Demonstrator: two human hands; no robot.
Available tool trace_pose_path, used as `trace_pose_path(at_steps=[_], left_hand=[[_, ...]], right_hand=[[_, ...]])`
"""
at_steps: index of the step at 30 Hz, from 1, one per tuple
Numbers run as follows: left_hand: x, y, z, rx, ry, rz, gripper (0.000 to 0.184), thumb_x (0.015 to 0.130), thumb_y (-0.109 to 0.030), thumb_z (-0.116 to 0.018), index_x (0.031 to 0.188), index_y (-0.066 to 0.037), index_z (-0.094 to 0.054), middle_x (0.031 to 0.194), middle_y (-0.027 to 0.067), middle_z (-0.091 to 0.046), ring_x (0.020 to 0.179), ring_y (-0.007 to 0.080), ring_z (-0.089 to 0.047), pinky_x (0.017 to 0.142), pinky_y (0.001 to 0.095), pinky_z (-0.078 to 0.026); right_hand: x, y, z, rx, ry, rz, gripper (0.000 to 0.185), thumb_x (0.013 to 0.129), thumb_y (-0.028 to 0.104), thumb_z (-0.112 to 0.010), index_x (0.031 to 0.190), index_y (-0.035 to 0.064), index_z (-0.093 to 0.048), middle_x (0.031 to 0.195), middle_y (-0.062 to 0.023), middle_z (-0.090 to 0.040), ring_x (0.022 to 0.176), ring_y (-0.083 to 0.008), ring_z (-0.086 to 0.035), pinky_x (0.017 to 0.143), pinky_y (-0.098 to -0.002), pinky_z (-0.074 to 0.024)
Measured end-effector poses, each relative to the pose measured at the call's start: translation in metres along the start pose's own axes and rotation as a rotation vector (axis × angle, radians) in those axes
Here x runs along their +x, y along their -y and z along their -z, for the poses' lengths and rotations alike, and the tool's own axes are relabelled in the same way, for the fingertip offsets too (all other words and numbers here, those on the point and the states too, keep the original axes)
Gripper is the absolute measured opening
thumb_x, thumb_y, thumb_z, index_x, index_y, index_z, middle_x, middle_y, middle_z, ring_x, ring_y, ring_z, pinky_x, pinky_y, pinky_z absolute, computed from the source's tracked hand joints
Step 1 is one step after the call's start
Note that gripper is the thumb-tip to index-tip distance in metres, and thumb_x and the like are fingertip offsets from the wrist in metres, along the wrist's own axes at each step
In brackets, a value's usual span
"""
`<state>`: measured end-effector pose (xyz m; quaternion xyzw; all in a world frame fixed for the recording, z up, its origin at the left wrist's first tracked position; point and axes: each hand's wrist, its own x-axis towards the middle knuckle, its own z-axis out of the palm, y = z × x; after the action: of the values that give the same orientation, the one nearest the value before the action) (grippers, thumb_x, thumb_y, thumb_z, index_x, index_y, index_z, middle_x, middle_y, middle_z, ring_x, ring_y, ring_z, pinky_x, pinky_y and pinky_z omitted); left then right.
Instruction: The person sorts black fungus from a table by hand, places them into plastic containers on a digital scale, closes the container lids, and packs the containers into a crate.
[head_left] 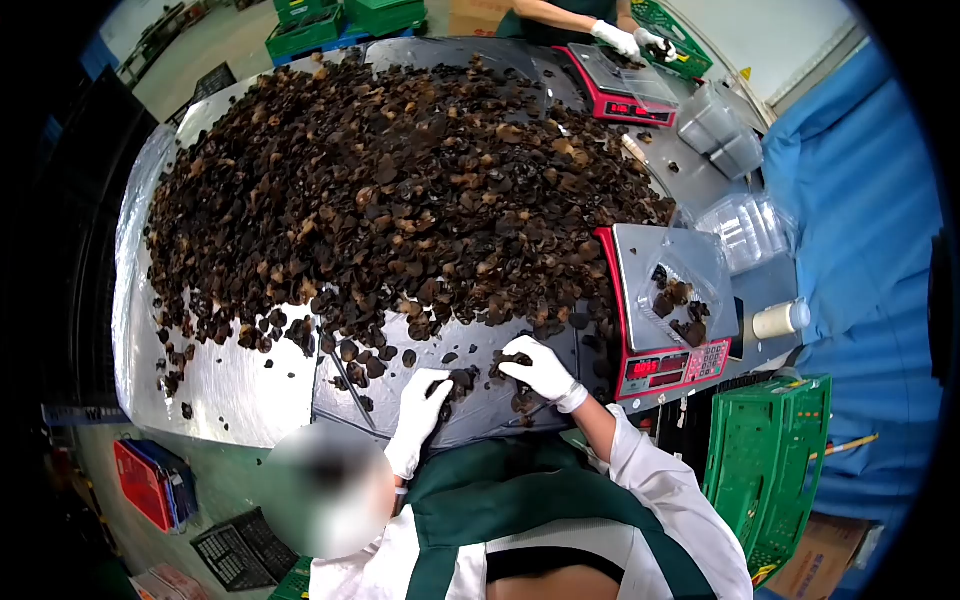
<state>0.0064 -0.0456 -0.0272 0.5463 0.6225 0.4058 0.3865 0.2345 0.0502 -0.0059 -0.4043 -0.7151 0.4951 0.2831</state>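
Observation:
A wide heap of dark brown wood ear mushrooms [400,190] covers most of the metal table. At its near edge, my left hand [424,405], in a white glove, has its fingers closed on a dark wood ear mushroom [462,384]. Just to the right, my gloved right hand [542,374] pinches another wood ear piece [508,360] between thumb and fingers. Below that hand lies a loose piece [524,400]. Right of my hands, a red digital scale [672,370] carries a clear plastic tray [655,315] with several mushroom pieces inside.
A white-gloved person [615,38] works at a second red scale [625,95] at the far side. Clear plastic trays [745,230] and a white bottle [780,320] stand at the right. Green crates [765,470] are stacked beside the table's right front; a blue curtain [850,200] hangs beyond.

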Motion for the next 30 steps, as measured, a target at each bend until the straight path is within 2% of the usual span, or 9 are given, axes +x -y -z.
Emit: trace_pose_path(at_steps=[2, 9, 12, 16, 17, 18, 21, 27, 30], left_hand=[[0.007, -0.001, 0.003, -0.502, 0.122, 0.378, 0.016, 0.089, -0.012, -0.059, 0.101, -0.002, -0.061, 0.100, 0.0040, -0.063, 0.091, 0.0139, -0.059, 0.079, 0.0285, -0.047], [0.036, -0.062, -0.018, -1.201, 0.229, 0.518, 0.021, 0.091, -0.016, -0.056, 0.110, -0.008, -0.056, 0.099, 0.0039, -0.061, 0.088, 0.0158, -0.061, 0.077, 0.0292, -0.050], [0.059, -0.105, -0.039, -1.159, 0.176, 0.548, 0.027, 0.087, -0.014, -0.061, 0.113, -0.009, -0.055, 0.099, 0.0050, -0.060, 0.088, 0.0175, -0.060, 0.078, 0.0288, -0.049], [0.102, -0.146, -0.067, 0.070, 0.143, -0.731, 0.070, 0.062, 0.012, -0.060, 0.130, -0.003, -0.047, 0.124, 0.0180, -0.047, 0.113, 0.0341, -0.049, 0.099, 0.0357, -0.040], [0.112, -0.162, -0.089, -0.171, 0.187, -0.479, 0.044, 0.077, 0.000, -0.057, 0.120, -0.004, -0.052, 0.115, 0.0106, -0.052, 0.104, 0.0238, -0.052, 0.091, 0.0322, -0.043], [0.123, -0.177, -0.111, -0.437, 0.170, -0.231, 0.020, 0.091, -0.011, -0.055, 0.110, -0.006, -0.057, 0.106, 0.0032, -0.056, 0.094, 0.0134, -0.056, 0.084, 0.0288, -0.046], [0.145, -0.241, -0.157, -0.921, 0.240, 0.160, 0.017, 0.093, -0.016, -0.056, 0.107, -0.007, -0.059, 0.096, 0.0001, -0.059, 0.088, 0.0102, -0.056, 0.079, 0.0261, -0.046], [0.183, -0.211, -0.256, -0.552, 0.192, -0.071, 0.020, 0.086, -0.013, -0.066, 0.103, -0.002, -0.062, 0.105, 0.0083, -0.058, 0.096, 0.0183, -0.054, 0.089, 0.0297, -0.041], [0.184, -0.203, -0.272, -0.287, 0.036, -0.460, 0.013, 0.090, -0.007, -0.059, 0.101, -0.003, -0.062, 0.105, 0.0067, -0.061, 0.097, 0.0159, -0.057, 0.090, 0.0288, -0.043]], right_hand=[[-0.005, 0.005, 0.005, 0.271, 0.031, -0.222, 0.012, 0.086, 0.013, -0.066, 0.092, 0.0034, -0.063, 0.085, -0.0011, -0.059, 0.077, -0.0092, -0.056, 0.071, -0.0260, -0.0458], [-0.018, 0.039, 0.005, 0.904, -0.080, -0.471, 0.010, 0.091, 0.012, -0.058, 0.098, 0.0052, -0.058, 0.080, -0.0020, -0.060, 0.067, -0.0089, -0.056, 0.057, -0.0231, -0.0463], [-0.021, 0.054, 0.037, 0.881, -0.235, -0.363, 0.010, 0.091, 0.010, -0.057, 0.101, 0.0066, -0.057, 0.083, -0.0016, -0.059, 0.064, -0.0081, -0.055, 0.056, -0.0236, -0.0477], [-0.036, 0.070, 0.117, 0.386, -0.548, -0.090, 0.021, 0.086, 0.008, -0.063, 0.106, 0.0027, -0.056, 0.091, -0.0057, -0.059, 0.075, -0.0103, -0.059, 0.059, -0.0237, -0.0489], [-0.039, 0.063, 0.146, 0.042, -0.602, 0.106, 0.020, 0.085, 0.006, -0.064, 0.102, 0.0004, -0.056, 0.094, -0.0076, -0.059, 0.083, -0.0120, -0.059, 0.068, -0.0259, -0.0492], [-0.047, 0.079, 0.169, 0.383, -0.576, -0.102, 0.018, 0.083, 0.005, -0.064, 0.098, -0.0012, -0.055, 0.097, -0.0068, -0.058, 0.089, -0.0137, -0.057, 0.077, -0.0290, -0.0476], [-0.051, 0.053, 0.229, -0.314, -0.703, 0.196, 0.023, 0.080, 0.007, -0.069, 0.099, 0.0011, -0.057, 0.099, -0.0103, -0.058, 0.091, -0.0221, -0.059, 0.083, -0.0319, -0.0466], [-0.066, 0.029, 0.271, -0.357, -0.505, 0.126, 0.031, 0.081, 0.016, -0.070, 0.110, 0.0050, -0.062, 0.111, -0.0131, -0.059, 0.105, -0.0278, -0.057, 0.093, -0.0361, -0.0453], [-0.069, 0.021, 0.287, -0.363, -0.527, 0.190, 0.024, 0.083, 0.015, -0.067, 0.104, 0.0057, -0.064, 0.108, -0.0126, -0.060, 0.103, -0.0295, -0.057, 0.092, -0.0378, -0.0453]])
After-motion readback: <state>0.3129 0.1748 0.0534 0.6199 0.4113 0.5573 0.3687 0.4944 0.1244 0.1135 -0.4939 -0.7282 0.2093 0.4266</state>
